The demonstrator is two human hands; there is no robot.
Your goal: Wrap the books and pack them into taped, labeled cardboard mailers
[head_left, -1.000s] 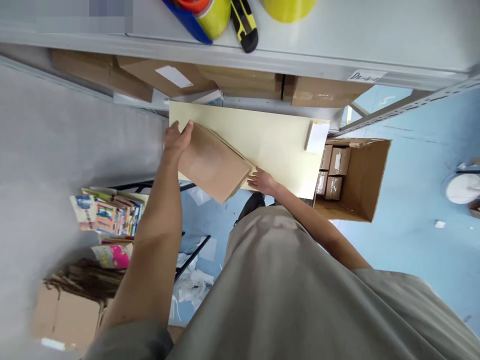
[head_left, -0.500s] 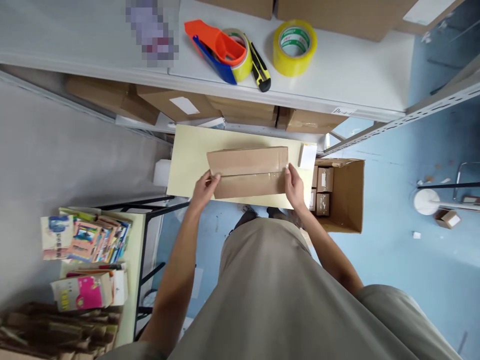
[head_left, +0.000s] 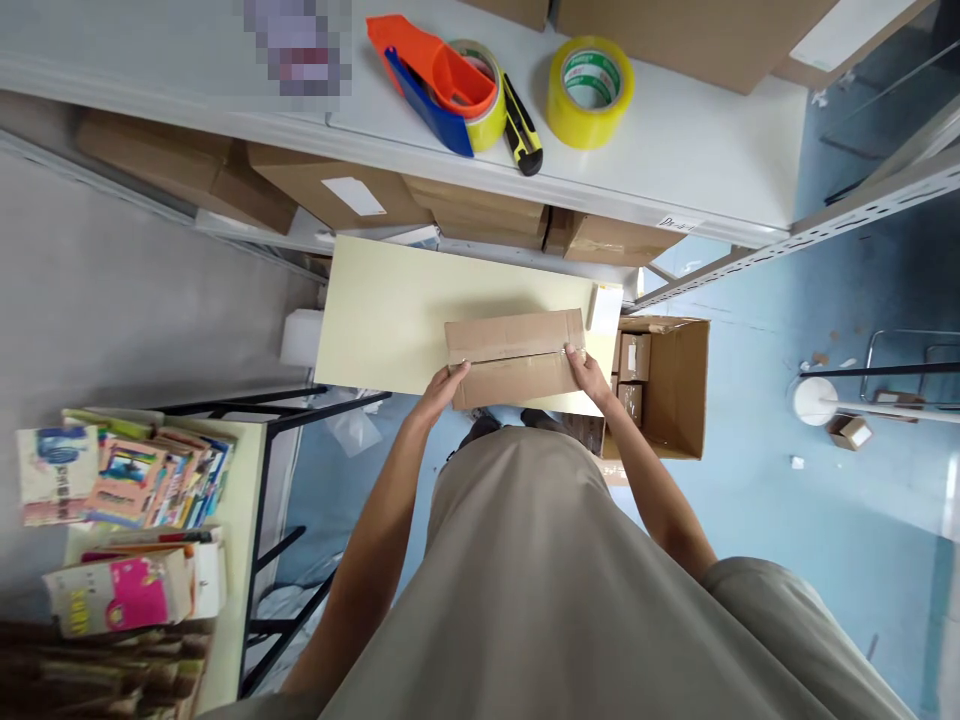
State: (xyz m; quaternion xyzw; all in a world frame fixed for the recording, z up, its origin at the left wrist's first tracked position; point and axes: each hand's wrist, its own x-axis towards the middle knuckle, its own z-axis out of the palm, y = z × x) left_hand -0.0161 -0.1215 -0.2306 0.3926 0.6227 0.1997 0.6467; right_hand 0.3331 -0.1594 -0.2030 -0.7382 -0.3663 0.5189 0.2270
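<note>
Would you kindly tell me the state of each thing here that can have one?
Cardboard box: closed, flaps meeting at a taped middle seam, lying on the pale board.
Left hand: gripping the box's left end.
Right hand: gripping its right end.
Open carton: open on the floor, small boxes inside.
Tape dispenser: loaded with a roll.
Utility knife: lying flat; blade not visible.

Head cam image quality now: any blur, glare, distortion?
Head view: sharp, evenly lit; soft shadow behind the cardboard box on the cream table; wide-angle bending of the shelf edge; a pixelated patch top left; no strong glare.
</note>
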